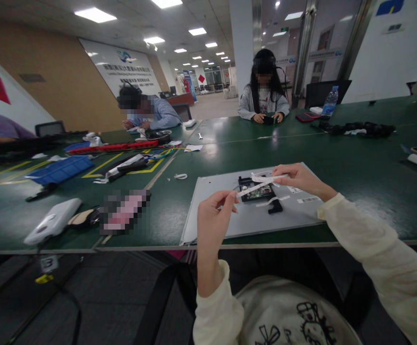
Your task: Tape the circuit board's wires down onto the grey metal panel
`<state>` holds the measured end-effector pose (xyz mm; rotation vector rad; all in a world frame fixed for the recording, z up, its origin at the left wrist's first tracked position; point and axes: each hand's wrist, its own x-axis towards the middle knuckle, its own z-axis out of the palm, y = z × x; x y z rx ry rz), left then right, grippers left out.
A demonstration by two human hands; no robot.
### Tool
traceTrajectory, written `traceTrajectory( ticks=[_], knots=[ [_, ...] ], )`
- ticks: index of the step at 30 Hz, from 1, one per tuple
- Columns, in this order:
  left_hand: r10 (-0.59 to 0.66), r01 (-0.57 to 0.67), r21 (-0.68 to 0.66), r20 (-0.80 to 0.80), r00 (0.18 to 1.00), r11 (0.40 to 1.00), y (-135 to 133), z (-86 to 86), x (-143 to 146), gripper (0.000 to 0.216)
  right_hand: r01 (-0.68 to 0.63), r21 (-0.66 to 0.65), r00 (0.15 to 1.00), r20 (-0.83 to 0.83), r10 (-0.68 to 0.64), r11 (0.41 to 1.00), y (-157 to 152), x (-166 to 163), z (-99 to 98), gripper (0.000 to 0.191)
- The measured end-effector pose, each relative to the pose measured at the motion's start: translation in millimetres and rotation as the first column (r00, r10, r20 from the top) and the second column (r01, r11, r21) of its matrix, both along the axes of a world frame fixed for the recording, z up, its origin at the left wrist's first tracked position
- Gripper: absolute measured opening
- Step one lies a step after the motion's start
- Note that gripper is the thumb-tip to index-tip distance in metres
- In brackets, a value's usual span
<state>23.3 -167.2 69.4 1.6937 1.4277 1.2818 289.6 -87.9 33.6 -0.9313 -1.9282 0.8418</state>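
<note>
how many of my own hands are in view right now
2: the left hand pinching the white strip, the right hand also holding it, both above the gray panel.

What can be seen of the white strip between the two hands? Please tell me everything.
The white strip is narrow and flat, perhaps thin tape or ribbon; the material is not certain. It runs nearly straight, slanting upward in the picture from the left hand to the right hand, each pinching it. In view it crosses in front of the circuit board. Whether it continues past the right hand is unclear.
</note>
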Motion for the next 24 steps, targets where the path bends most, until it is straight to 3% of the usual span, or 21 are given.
traceTrajectory(
  ticks=[6, 12, 17, 24],
  knots=[
    [0.003, -0.001, -0.017, 0.075, 0.997, 1.000, 3, -4.1, 0, 0.040, 0.026, 0.055, 0.999, 0.033, -0.028, 0.998, -4, -2, 3.5, 0.030],
    [0.052, -0.052, -0.014, 0.018, 0.998, 0.999, 6, -8.5, -1, 0.039, 0.107, 0.200, 0.992, 0.045, -0.118, 0.974, -6, -5, 1.9, 0.030],
    [0.098, -0.096, 0.023, -0.091, 0.991, 0.995, 5, -4.9, 1, 0.025, 0.179, 0.291, 0.979, 0.042, -0.200, 0.940, 0, -5, -5.7, 0.026],
    [0.168, -0.156, 0.085, -0.157, 0.973, 0.984, 8, -8.0, 0, 0.019, 0.146, 0.190, 0.977, 0.126, -0.172, 0.971, 2, -4, -7.6, 0.030]
  ],
)
